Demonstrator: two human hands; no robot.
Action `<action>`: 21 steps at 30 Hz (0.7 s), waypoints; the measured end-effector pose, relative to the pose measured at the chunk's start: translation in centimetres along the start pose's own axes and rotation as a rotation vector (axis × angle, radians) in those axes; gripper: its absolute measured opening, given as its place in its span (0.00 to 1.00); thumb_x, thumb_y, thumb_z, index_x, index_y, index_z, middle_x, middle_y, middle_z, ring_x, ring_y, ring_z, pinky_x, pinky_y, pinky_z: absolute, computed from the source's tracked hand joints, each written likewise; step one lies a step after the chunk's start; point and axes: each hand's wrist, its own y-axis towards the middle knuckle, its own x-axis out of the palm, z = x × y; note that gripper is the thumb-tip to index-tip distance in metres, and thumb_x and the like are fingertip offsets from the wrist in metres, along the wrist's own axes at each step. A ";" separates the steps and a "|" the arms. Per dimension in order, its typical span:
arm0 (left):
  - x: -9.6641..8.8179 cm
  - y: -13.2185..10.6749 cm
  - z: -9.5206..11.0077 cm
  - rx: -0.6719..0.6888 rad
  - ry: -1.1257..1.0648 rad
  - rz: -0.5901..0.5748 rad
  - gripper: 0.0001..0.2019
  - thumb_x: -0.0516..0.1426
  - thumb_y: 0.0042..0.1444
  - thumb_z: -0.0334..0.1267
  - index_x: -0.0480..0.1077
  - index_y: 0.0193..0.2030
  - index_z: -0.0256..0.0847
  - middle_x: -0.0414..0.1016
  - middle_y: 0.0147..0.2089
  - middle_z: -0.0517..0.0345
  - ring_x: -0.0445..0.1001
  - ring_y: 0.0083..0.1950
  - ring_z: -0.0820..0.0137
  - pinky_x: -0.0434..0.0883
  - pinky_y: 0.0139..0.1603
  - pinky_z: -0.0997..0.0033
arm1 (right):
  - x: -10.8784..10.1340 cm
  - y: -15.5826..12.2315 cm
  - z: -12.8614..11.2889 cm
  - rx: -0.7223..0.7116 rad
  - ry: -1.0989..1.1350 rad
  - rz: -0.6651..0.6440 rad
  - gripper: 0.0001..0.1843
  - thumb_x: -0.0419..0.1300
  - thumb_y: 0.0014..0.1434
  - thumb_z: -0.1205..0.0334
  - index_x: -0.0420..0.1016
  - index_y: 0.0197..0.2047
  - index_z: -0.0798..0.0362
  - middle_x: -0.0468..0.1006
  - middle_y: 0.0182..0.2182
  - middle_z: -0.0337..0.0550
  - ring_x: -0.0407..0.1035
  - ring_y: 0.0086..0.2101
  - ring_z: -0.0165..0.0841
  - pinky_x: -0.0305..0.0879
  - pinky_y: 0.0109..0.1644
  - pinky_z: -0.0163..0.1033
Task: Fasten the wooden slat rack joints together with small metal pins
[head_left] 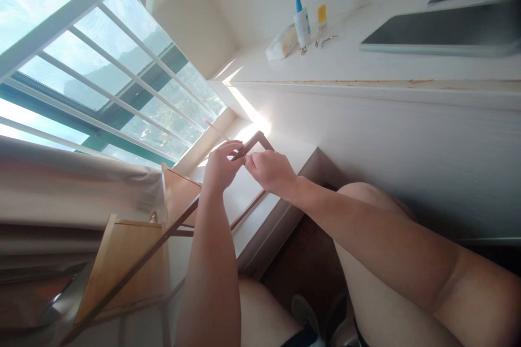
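Observation:
My left hand (pixel 222 165) is closed around the angled end of a brown shelf frame (pixel 253 142), its fingers near the corner. A thin pale stick (pixel 217 129) with an orange tip sticks out beyond the left fingers; which part of the hand touches it I cannot tell. My right hand (pixel 271 171) is closed in a pinch right beside the left fingertips, against the inside of the frame's corner. Whatever is between the right fingers is hidden. Wooden shelf boards (pixel 134 260) are joined to long brown bars at the lower left.
A barred window (pixel 134 70) stands at the left, with a curtain (pixel 73 184) below. On the white ledge (pixel 334 68) are a glue-like bottle (pixel 301 24), a yellow-capped item (pixel 322 13), small metal hardware (pixel 328 40) and a dark flat device (pixel 439 30). My bare legs are below.

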 end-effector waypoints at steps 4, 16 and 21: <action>0.1 0.0 -0.1 -0.002 0.003 0.007 0.15 0.60 0.51 0.42 0.76 0.46 0.43 0.74 0.54 0.53 0.75 0.42 0.66 0.75 0.43 0.64 | 0.0 0.1 0.1 0.046 0.099 -0.004 0.22 0.52 0.64 0.56 0.56 0.19 0.51 0.55 0.17 0.37 0.55 0.24 0.31 0.45 0.31 0.38; 0.0 0.1 -0.1 0.014 0.051 0.008 0.14 0.59 0.51 0.38 0.76 0.45 0.43 0.75 0.54 0.54 0.75 0.40 0.67 0.74 0.44 0.64 | 1.3 -0.6 -0.4 0.412 0.912 -0.213 0.20 0.47 0.61 0.57 0.50 0.18 0.48 0.53 0.11 0.32 0.50 0.13 0.25 0.49 0.17 0.35; 0.0 0.0 0.1 0.013 0.044 0.004 0.14 0.59 0.51 0.37 0.76 0.45 0.43 0.75 0.54 0.55 0.75 0.41 0.66 0.74 0.45 0.63 | 1.0 -0.8 -1.2 0.606 1.302 -0.328 0.16 0.47 0.59 0.58 0.48 0.21 0.48 0.51 0.09 0.30 0.48 0.12 0.26 0.44 0.16 0.33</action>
